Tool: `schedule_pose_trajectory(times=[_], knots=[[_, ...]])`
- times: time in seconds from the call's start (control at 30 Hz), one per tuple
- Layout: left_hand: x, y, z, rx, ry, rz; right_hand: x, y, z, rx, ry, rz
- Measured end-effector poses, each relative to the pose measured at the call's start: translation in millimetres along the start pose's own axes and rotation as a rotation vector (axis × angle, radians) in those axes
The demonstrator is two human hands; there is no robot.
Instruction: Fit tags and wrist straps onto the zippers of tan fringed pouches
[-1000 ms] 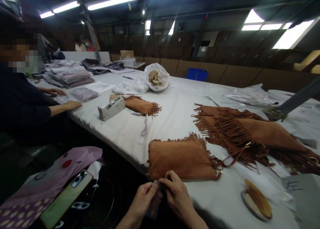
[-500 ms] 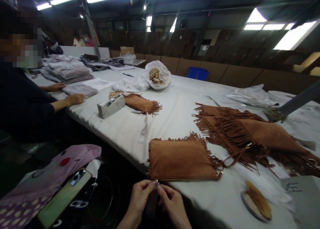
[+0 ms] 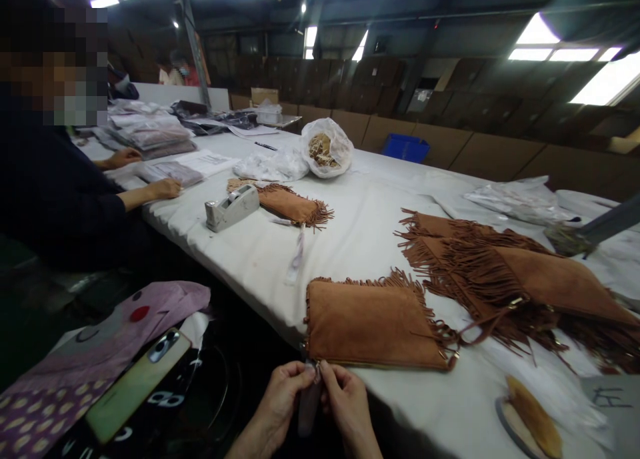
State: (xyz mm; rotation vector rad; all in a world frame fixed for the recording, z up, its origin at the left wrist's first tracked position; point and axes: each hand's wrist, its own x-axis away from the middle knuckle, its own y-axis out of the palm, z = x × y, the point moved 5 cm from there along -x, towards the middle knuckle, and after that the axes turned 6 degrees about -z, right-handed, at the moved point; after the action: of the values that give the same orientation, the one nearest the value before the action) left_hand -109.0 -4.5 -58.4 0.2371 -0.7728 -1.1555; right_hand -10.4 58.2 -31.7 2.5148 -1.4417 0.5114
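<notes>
A brown suede pouch (image 3: 370, 322) with fringed edges lies at the table's front edge, its zipper side toward me. At its near left corner, my left hand (image 3: 285, 392) and my right hand (image 3: 345, 395) meet, thumbs and fingertips pinched together on the zipper pull (image 3: 317, 371). A greyish, filmy strip (image 3: 309, 409) hangs down between my hands from that spot; I cannot make out its material. The fingers partly cover the pull. A wrist strap (image 3: 493, 322) reaches from the pouch's right side toward a pile of similar fringed pouches (image 3: 565, 279).
Further back stand a tape dispenser (image 3: 233, 207), another fringed pouch (image 3: 290, 205) and a plastic bag of scraps (image 3: 327, 149). A brush (image 3: 533, 415) lies at right. On my left are a phone (image 3: 137, 385) on cloth and a co-worker handling bagged goods (image 3: 173, 172).
The view has swung slightly left, so everything sits further right. My fingers have shifted a little at the zipper pull, and the greyish strip shows more. The pouch stays put.
</notes>
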Motion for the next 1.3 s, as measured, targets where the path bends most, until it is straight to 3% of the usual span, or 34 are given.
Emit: schedule_pose_trajectory(times=[0.17, 0.27, 0.37, 0.5, 0.57, 0.77, 0.97, 1.13, 1.3], knots=[[-7.8, -4.9, 5.5, -0.112, 0.057, 0.045, 0.6, 2.2, -4.9, 0.018, 0.011, -0.112], [-7.2, -4.9, 9.3, -0.217, 0.127, 0.073, -1.1, 3.5, -6.3, 0.013, 0.021, -0.109], [1.4, -4.3, 9.1, -0.187, 0.156, 0.091, -2.7, 6.4, -3.7, -0.007, 0.032, -0.103], [17.4, 6.9, -4.9, 0.05, -0.078, -0.053, -2.9, 10.0, 1.2, -0.06, 0.038, -0.121], [21.4, 12.2, -9.1, 0.1, -0.128, -0.082, -2.8, 10.7, 0.1, -0.062, 0.015, -0.128], [12.4, 5.8, -17.9, -0.049, -0.025, 0.132, -2.0, 10.8, -11.0, 0.01, -0.059, -0.112], [20.4, 0.7, -2.4, -0.352, 0.287, 0.266, 0.3, 12.3, -11.8, 0.1, -0.016, -0.081], [23.0, -4.5, -2.5, -0.488, 0.364, 0.269, -0.5, 13.6, -8.1, 0.046, 0.02, -0.086], [29.5, -1.7, -2.5, -0.809, 0.504, 0.101, -2.6, 16.1, 6.6, -0.195, 0.138, -0.134]])
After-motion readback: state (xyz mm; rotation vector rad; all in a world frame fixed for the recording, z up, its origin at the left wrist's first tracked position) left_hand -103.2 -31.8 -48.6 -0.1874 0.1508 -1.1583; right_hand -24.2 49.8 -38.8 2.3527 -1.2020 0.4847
